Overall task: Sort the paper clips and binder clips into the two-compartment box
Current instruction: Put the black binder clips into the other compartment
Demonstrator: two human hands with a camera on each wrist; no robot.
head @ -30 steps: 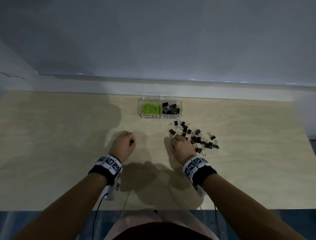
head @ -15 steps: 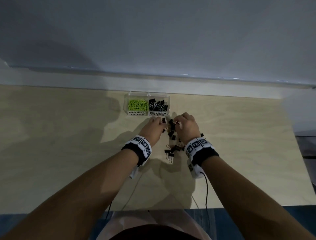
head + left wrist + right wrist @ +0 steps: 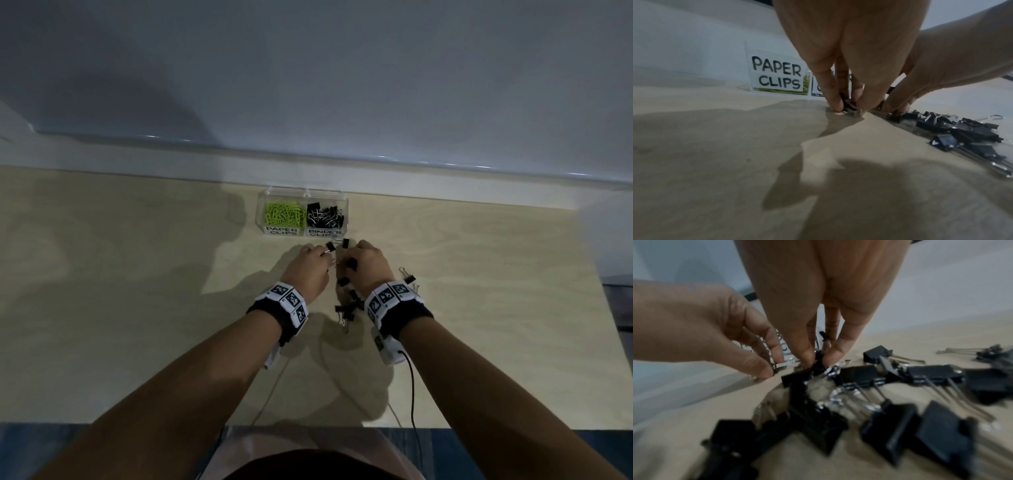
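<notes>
Since the box (image 3: 302, 233) sits just beyond, the left hand (image 3: 310, 270) and right hand (image 3: 368, 265) each pinch a binder clip (image 3: 849, 105) off the table's (image 3: 137, 308) pile (image 3: 869, 394), likely for its right compartment.

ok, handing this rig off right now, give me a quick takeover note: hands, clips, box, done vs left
Left hand: pinching one binder clip against the table, just in front of the box.
Right hand: fingertips pinching a binder clip at the far end of the loose pile.
Box: green paper clips in the left compartment, some binder clips in the right.
Done: no paper clips visible on the table.
Left: the two held clips and the pile, including a stray clip right of the right wrist, go into the right compartment.
</notes>
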